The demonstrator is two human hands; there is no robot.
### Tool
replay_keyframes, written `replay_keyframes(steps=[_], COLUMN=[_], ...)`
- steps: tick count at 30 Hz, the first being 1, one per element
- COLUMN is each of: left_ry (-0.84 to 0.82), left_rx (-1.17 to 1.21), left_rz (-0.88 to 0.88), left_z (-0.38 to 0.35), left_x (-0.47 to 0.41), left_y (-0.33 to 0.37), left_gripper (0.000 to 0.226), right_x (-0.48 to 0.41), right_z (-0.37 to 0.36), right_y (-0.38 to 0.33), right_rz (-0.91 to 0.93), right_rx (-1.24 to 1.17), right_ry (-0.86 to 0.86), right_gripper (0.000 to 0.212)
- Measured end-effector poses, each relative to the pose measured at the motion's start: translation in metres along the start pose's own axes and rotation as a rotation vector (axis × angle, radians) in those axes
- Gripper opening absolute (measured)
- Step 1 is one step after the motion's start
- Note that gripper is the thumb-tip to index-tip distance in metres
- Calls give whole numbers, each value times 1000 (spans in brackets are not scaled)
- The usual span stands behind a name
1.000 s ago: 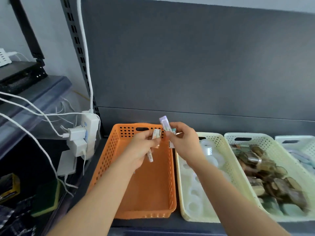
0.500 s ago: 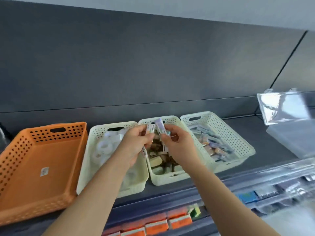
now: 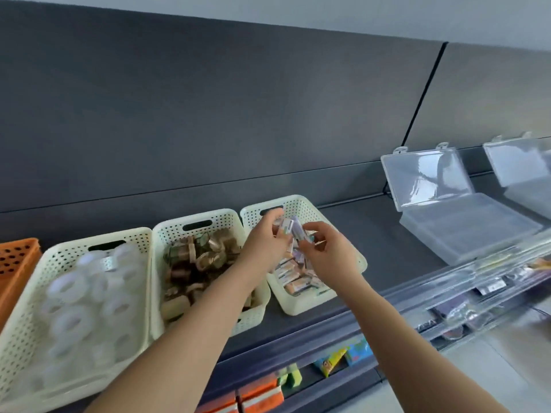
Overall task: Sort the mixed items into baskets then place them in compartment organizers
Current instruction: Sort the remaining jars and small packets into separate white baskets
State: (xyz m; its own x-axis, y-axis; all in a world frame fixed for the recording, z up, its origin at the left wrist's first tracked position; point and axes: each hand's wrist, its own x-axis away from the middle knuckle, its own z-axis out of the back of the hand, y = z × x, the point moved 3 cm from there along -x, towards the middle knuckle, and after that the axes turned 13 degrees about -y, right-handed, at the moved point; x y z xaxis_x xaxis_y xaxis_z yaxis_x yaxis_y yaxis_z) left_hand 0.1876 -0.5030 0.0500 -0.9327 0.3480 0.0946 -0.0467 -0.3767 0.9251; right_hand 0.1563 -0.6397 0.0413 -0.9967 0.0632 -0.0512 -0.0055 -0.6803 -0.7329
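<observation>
**binwatcher:** ok what's in each container, left to right?

**shelf_lurker:** All along the dark shelf (image 3: 378, 234). At the far left is just a corner of an orange basket (image 3: 15, 263), inside out of view. Next is the left cream basket (image 3: 134, 238), packed with clear tape rolls (image 3: 68, 287), pretty blurry. The middle cream basket (image 3: 222, 217) holds brownish wrapped bits (image 3: 202, 257), can't tell what they are. The right cream basket (image 3: 301, 304) has a heap of small flat packs (image 3: 298, 281), pale with purple and orange-ish faces.

**binwatcher:** and the hands?

**shelf_lurker:** Both are over the far half of that right basket, close together. The left hand (image 3: 265, 242) pinches a pale pack (image 3: 286, 226) with a green mark. The right hand (image 3: 328, 251) has its fingers curled round a purplish pack (image 3: 298, 232). The two packs sit side by side. Touching or not, can't tell.

**binwatcher:** organizers?

**shelf_lurker:** Further right is a clear box (image 3: 465, 231) with its lid up against the back panel. A second clear box (image 3: 518, 174) is cut off by the edge. Contents unreadable. On the shelf below, near side, there are orange boxes (image 3: 259, 394) and a colourful packet (image 3: 343, 357).
</observation>
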Motion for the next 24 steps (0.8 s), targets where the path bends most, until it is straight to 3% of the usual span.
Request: replay_keyframes(steps=[6, 10, 13, 18, 24], left_ry=[-85, -194, -253, -268, -54], left_rx=[-409, -801, -1039, -1192, -1181], left_rz=[-86, -5, 74, 186, 194], left_z=[-28, -45, -53, -61, -71], left_x=[-57, -70, -72, -73, -53], left_y=[-18, -41, -48, -53, -43], left_gripper=[59, 69, 58, 72, 55], right_x=[-43, -57, -63, -69, -63], right_z=[7, -3, -5, 1, 21], right_y=[41, 60, 68, 76, 86], right_rz=[-44, 14, 117, 287, 476], right_rx=[224, 486, 617, 693, 698], right_ry=[-77, -283, -342, -383, -385], right_gripper=[24, 33, 28, 23, 28])
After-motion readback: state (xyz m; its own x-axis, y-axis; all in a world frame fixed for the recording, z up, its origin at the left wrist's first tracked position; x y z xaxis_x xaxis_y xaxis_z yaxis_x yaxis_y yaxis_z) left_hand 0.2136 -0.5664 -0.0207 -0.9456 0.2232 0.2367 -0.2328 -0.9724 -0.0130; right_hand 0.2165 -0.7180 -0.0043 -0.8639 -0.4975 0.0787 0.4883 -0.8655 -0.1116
